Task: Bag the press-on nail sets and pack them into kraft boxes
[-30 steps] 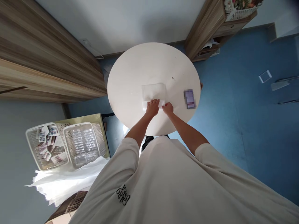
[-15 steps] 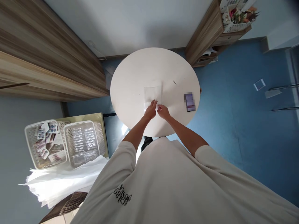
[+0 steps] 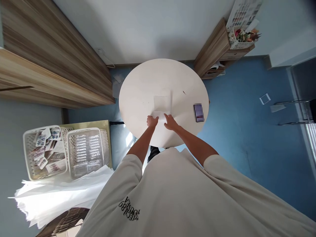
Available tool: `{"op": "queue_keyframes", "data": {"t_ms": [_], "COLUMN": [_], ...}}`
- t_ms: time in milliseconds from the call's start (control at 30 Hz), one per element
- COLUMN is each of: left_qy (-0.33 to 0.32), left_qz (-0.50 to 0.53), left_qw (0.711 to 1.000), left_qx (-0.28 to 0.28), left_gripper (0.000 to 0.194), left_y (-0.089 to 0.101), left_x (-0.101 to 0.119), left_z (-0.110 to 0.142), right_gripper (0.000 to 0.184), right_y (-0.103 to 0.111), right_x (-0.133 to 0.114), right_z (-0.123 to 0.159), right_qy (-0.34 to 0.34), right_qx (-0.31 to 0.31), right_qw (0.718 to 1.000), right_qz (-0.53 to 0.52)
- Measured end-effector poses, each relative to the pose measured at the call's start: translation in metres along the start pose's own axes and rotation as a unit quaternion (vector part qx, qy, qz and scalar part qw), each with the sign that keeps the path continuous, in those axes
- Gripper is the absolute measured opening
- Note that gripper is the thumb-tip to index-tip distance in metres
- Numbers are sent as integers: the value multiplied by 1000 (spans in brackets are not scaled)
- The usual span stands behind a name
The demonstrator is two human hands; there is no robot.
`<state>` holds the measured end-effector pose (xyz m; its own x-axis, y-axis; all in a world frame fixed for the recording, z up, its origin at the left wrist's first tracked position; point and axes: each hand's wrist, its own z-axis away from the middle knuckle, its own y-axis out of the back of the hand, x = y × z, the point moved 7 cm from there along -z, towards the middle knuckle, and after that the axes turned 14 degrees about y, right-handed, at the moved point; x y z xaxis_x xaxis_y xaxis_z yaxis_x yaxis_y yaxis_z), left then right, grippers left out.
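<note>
A thin, whitish, translucent sheet (image 3: 162, 102) lies on the round white table (image 3: 138, 82), its near part turned over in a flap. My left hand (image 3: 152, 121) is at the near left corner of the sheet, fingers curled and the thumb pointing right along its edge; it appears to grip that corner. On the near right side, my right hand (image 3: 171, 123) touches the sheet with its index finger stretched out, thumb apart from it. The sheet's near edge is partly hidden by the hands.
A phone (image 3: 198, 112), blurred out, lies at the table's right. On the left are a basket of printed packets (image 3: 45, 177) and a basket of clear plastic packs (image 3: 85, 130), with white sheets (image 3: 61, 194) in front. Wooden cabinets (image 3: 74, 59) flank the table.
My hands have parted from close together at the sheet's middle to its near corners, left hand moving leftward and slightly nearer. The camera view has shifted a little.
</note>
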<state>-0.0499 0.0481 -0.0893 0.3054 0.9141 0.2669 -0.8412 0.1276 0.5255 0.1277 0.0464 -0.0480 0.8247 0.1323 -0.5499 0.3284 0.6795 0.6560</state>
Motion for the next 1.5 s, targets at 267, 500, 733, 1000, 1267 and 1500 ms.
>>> {"op": "queue_keyframes", "data": {"t_ms": [267, 500, 733, 1000, 1267, 1500], "left_qy": [-29, -75, -146, -210, -229, -301], "left_qz": [47, 81, 25, -74, -102, -155], "left_qw": [998, 989, 984, 973, 964, 936], "left_qx": [-24, -102, -103, -66, -85, -91], "left_gripper": [37, 43, 42, 38, 37, 52], "left_y": [0, -6, -19, -42, -51, -50], "left_x": [5, 14, 35, 49, 51, 48], "left_z": [-4, 5, 26, 43, 38, 38], "right_gripper": [74, 77, 78, 33, 25, 43], "right_y": [-5, -17, -27, -30, -29, -6], "right_x": [-9, -7, -6, -1, 1, 15], "right_z": [-15, -20, 13, 39, 43, 40], "right_qy": [10, 32, 78, 162, 189, 129], "right_qx": [-76, -8, 21, 12, 2, 100], "right_qw": [989, 992, 987, 975, 975, 986], "right_qz": [123, 122, 137, 152, 119, 27]}}
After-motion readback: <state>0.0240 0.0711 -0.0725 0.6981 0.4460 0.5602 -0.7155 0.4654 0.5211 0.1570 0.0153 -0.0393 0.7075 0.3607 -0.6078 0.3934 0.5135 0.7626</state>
